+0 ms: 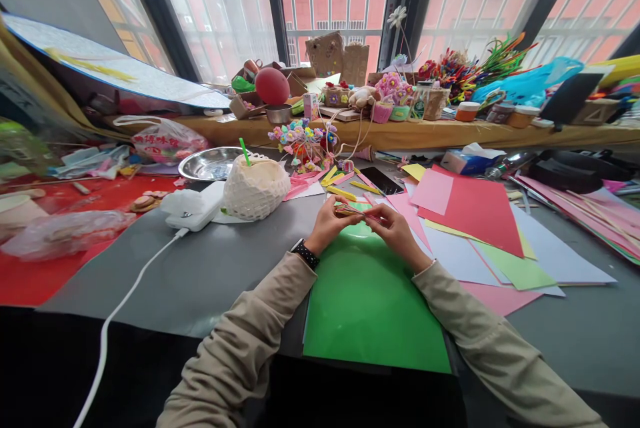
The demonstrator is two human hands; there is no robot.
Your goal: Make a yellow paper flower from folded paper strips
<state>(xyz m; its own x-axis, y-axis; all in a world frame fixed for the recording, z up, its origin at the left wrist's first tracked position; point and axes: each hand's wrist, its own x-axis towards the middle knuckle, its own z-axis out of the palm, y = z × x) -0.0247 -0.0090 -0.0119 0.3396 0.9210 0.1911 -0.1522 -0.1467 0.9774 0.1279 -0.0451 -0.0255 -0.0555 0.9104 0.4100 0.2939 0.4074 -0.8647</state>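
Left hand (pixel 330 223) and right hand (pixel 394 231) both had fingers pinched on a thin layered piece (pixel 349 211), too small to identify, over the green sheet's (pixel 375 308) far end. Phone (pixel 379 181) lay just beyond the right hand. Red paper (pixel 475 215) sat right on the grey surface (pixel 210 288), netted cup (pixel 257 191) left.

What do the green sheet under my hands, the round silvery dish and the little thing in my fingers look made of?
Green sheet: glossy plastic or coated card, judging by its pale reflections. Round silvery dish: likely polished metal, with bright highlights. Small held piece: perhaps layered paper, given its thin edges, though partly hidden.
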